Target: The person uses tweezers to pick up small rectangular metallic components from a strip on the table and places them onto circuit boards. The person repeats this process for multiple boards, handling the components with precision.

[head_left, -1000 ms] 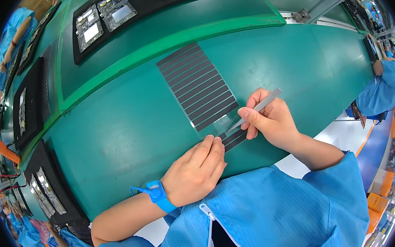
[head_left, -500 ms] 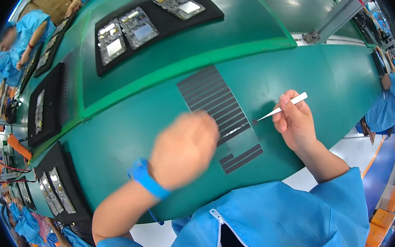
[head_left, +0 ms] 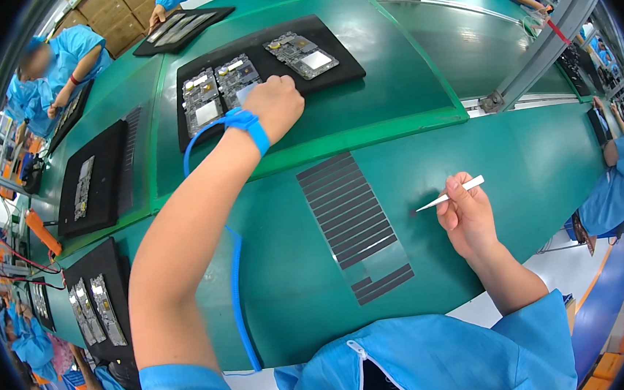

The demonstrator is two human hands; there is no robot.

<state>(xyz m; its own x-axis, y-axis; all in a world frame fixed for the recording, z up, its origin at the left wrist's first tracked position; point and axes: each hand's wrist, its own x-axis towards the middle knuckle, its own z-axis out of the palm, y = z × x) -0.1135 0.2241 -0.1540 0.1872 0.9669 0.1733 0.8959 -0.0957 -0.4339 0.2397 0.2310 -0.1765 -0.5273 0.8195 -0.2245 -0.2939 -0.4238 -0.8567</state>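
Observation:
My left hand [head_left: 274, 110], with a blue wrist strap [head_left: 250, 129] above it, reaches to a black foam tray [head_left: 345, 59]. Its fingers are curled at the right edge of the middle circuit board [head_left: 235, 73]; the fingertips are hidden, so what they grip does not show. Held in my right hand [head_left: 469, 215] are white tweezers [head_left: 448, 196], pinched by thumb and fingers. A small dark piece [head_left: 413, 214] is at their tip, above the green table. Left of the tweezers lies a clear sheet of dark strips [head_left: 348, 207], with a gap near its lower end.
Two more circuit boards [head_left: 202, 101] [head_left: 302, 54] lie on the same tray. Other black trays with boards [head_left: 84, 187] stand at the left. A raised green border [head_left: 366, 143] crosses the table. The strap's blue coiled cord [head_left: 238, 296] hangs by my left arm. Co-workers [head_left: 60, 72] sit around.
My left hand has moved from beside the strip sheet up and away to the boards on the foam tray. My right hand still holds the tweezers in nearly the same place. The view has shifted.

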